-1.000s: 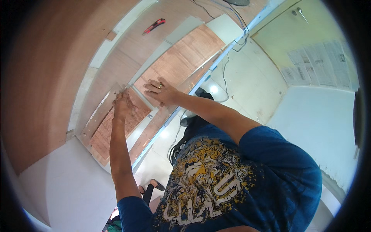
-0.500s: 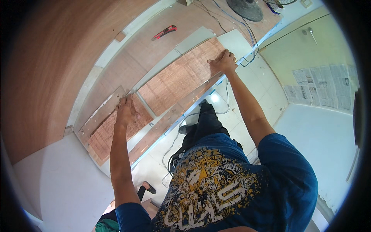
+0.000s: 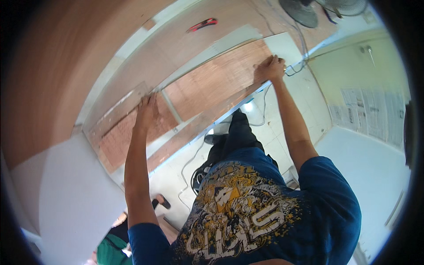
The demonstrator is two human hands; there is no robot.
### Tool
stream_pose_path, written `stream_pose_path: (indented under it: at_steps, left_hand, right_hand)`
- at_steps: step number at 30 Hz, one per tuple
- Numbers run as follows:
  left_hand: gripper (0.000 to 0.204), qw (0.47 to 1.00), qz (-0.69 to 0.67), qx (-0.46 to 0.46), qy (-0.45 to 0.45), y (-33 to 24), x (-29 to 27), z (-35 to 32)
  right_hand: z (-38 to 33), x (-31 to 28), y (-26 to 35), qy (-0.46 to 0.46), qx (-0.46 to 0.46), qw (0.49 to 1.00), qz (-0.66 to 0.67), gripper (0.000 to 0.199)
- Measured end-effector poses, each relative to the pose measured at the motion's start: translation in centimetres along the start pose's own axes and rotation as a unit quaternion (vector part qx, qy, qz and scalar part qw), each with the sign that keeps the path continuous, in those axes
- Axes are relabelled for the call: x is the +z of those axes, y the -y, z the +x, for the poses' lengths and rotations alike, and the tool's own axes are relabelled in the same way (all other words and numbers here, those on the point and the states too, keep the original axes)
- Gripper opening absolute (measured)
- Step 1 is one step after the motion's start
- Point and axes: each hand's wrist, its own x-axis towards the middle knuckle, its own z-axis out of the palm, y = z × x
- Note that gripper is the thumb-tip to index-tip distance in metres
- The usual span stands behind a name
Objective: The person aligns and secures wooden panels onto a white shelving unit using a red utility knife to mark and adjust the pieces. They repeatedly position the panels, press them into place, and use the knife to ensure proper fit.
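A long reddish-brown sheet lies on a wooden worktop, with a pale strip crossing it. My left hand lies on the sheet's left part, next to that strip, fingers stretched out against the surface. At the sheet's far right end, my right hand has its fingers curled over the near edge. Both of my arms are stretched out, and my blue printed shirt fills the lower part of the view.
A red utility knife lies on the worktop beyond the sheet. Two fans stand at the top right. Cables run over the white floor. Another person in green is at the lower left.
My right hand has slid from the sheet's middle out to its far right end. My left hand has stayed on the left part.
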Motion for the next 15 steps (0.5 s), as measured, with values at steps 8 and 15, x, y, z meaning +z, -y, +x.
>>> stream_pose_path:
  at_steps: [8, 15]
  left_hand:
    - [0.109, 0.972, 0.23, 0.04, 0.016, -9.0, -1.9, -2.8]
    - [0.126, 0.969, 0.247, 0.017, 0.014, -9.8, -2.2, -3.0]
  right_hand:
    - [-8.2, 4.3, 11.5, 0.233, -0.538, 0.81, 0.024, 0.124]
    - [-12.7, 4.4, 19.1, 0.269, -0.554, 0.777, -0.132, 0.142]
